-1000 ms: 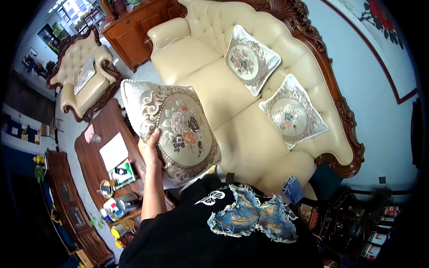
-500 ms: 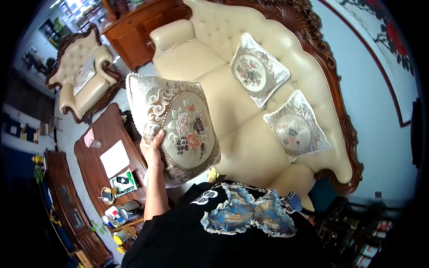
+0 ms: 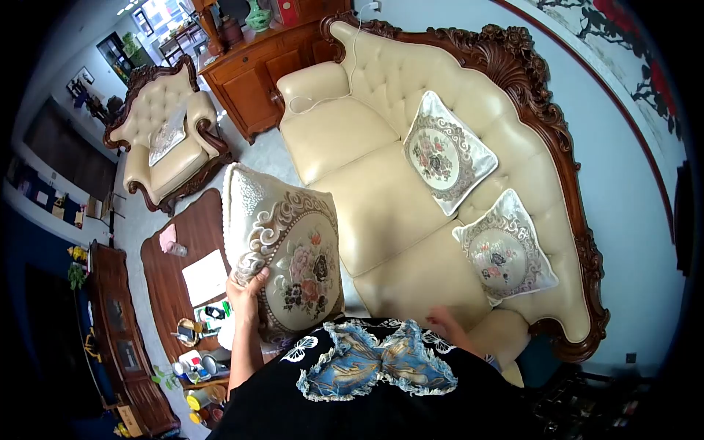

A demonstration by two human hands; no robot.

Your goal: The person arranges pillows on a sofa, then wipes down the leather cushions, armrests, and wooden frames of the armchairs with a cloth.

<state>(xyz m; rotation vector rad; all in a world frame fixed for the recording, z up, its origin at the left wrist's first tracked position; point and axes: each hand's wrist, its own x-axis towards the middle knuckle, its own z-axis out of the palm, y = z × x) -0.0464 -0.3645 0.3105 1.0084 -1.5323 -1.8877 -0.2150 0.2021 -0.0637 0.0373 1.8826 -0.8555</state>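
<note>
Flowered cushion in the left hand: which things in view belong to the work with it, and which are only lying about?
Likely in the work:
held cushion, gripped by the left hand
right hand, blurred, near the sofa
two similar cushions on the sofa, perhaps

Just lying about:
white sheet on the coffee table
pink item on the same table

Has a pale blue wall [image 3: 609, 191] at right, a cream tufted sofa [image 3: 367, 176] from centre to upper right. Shows a matching armchair [image 3: 178, 170] and brown cabinet [image 3: 246, 92] at upper left, grey floor [image 3: 271, 150] below, a wooden table [image 3: 172, 275] lower left, a bright window [image 3: 165, 15] top left.
</note>
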